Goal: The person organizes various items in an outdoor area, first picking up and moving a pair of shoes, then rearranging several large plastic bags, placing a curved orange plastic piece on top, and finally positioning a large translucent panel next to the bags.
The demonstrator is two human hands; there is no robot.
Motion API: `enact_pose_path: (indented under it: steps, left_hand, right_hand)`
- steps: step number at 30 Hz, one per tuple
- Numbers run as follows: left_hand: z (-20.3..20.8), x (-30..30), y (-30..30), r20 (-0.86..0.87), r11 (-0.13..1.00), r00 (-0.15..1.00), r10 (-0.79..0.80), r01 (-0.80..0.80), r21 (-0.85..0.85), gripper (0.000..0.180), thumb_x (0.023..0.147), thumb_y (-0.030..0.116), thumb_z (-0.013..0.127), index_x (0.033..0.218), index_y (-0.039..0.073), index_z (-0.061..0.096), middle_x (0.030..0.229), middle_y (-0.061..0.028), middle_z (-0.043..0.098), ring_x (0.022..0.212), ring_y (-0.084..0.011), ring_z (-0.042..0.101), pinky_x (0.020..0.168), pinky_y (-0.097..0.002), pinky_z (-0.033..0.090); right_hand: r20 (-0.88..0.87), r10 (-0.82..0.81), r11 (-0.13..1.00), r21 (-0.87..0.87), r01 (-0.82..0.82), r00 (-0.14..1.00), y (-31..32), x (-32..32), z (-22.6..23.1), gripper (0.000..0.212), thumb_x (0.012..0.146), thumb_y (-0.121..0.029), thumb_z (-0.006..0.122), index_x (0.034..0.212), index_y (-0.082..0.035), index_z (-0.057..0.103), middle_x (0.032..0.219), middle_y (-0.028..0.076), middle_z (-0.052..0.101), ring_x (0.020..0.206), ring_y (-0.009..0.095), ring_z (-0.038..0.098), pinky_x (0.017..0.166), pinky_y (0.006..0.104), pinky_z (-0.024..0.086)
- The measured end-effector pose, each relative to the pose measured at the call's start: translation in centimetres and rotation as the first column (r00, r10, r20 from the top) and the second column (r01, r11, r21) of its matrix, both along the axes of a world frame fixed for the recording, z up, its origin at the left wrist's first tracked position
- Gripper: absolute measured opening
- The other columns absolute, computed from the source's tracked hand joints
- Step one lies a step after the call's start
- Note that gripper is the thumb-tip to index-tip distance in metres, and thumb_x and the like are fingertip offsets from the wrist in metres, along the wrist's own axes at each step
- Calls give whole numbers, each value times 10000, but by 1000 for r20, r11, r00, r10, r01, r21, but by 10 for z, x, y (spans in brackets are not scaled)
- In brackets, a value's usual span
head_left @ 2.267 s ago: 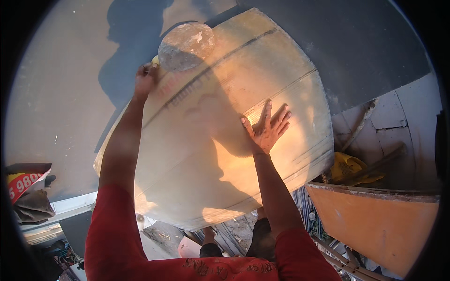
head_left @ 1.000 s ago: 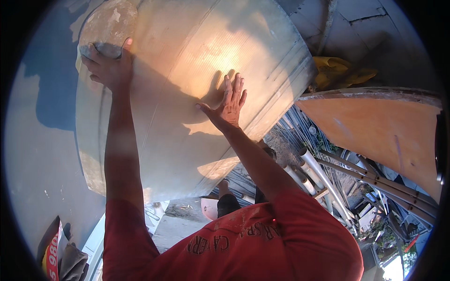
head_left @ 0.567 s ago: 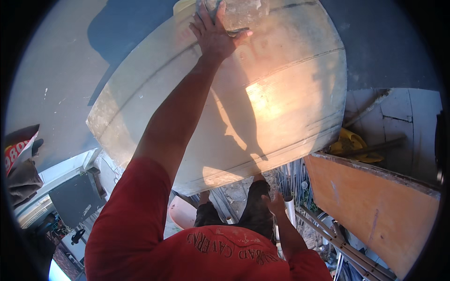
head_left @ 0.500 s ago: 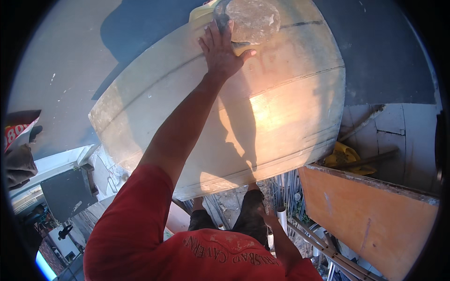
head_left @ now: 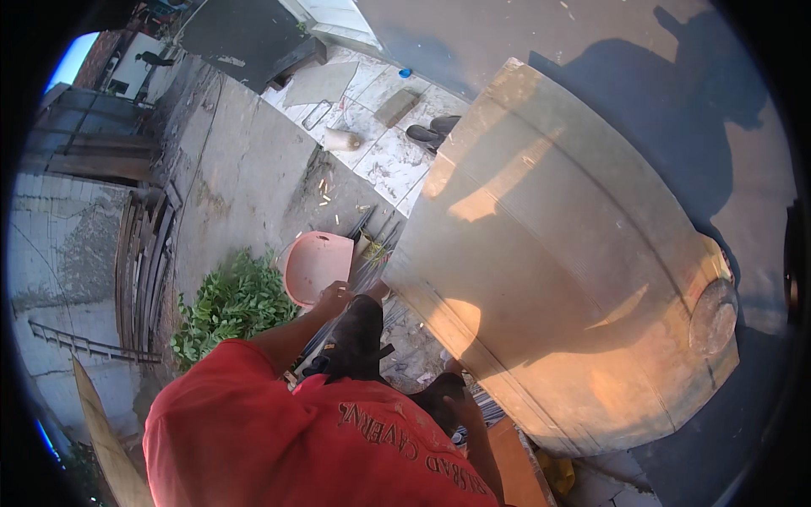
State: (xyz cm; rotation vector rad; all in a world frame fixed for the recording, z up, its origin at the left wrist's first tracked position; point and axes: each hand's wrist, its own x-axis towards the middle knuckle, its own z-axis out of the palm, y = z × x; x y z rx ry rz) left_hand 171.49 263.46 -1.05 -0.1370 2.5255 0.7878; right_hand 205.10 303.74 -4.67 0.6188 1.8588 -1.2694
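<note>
My left hand point(head_left: 334, 296) is low in front of me, beside my knee and at the near rim of a pink plastic seat-like shell point(head_left: 317, 264). Its fingers look loosely bent, with nothing visible in them; whether they touch the rim I cannot tell. Resting on my right thigh is my right hand point(head_left: 461, 411), fingers apart and holding nothing. A large tan sheet point(head_left: 541, 245) with straight crease lines lies on a grey surface to my right. On its far right end sits a round, flat, stone-like lump point(head_left: 712, 318).
Leafy green branches point(head_left: 232, 300) lie left of the pink shell. White tiles point(head_left: 372, 127) carry dark sandals point(head_left: 431, 133) and a brick-like block point(head_left: 395, 107). Long dark boards point(head_left: 144, 266) lean at the left. An orange-brown panel point(head_left: 514, 465) stands at lower right.
My left hand has left the tan sheet beside the stone-like lump and come down by the pink shell. My view has swung left. My right hand stays on my thigh.
</note>
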Motion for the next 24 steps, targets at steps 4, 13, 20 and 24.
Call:
enact_pose_path:
  steps: [4, 13, 20, 24]
  left_hand:
    - [-38, -49, -74, 72, 945, 942, 327, -326, -27, 510, 882, 291, 728, 1263, -8, 565, 930, -157, 738, 876, -274, 708, 775, -390, 560]
    - [-228, -444, -44, -254, 926, 926, -279, 190, -326, 769, 738, 266, 815, 1412, 153, 460, 1376, -136, 529, 1241, -375, 519, 1040, -490, 432]
    - [-320, -690, 51, -358, 842, 846, -395, 177, -510, 1180, 677, 721, 749, 1586, 224, 185, 1601, -151, 233, 1471, -365, 242, 1142, -508, 334]
    - [-376, -763, 50, -299, 660, 729, -616, 270, -701, 821, 807, 576, 663, 1521, 304, 363, 1510, -151, 427, 1309, -374, 505, 1028, -503, 469]
  right_hand:
    - [391, -247, 969, 74, 237, 887, -61, 14, -11, 1243, 740, -666, 752, 1486, 160, 198, 1511, 350, 346, 1432, 426, 349, 1167, 450, 325]
    - [654, -247, 952, 302, 53, 715, -197, -92, -52, 1266, 717, -706, 736, 1538, 67, 159, 1523, 361, 293, 1427, 465, 324, 1159, 479, 326]
    - [748, -304, 918, 395, -28, 590, -242, -147, -63, 1234, 726, -741, 696, 1566, -22, 148, 1497, 348, 325, 1362, 499, 388, 1108, 529, 371]
    - [673, -381, 866, 500, -11, 634, -254, -194, -58, 1062, 791, -682, 683, 1494, 16, 301, 1400, 371, 413, 1291, 514, 453, 1047, 538, 426]
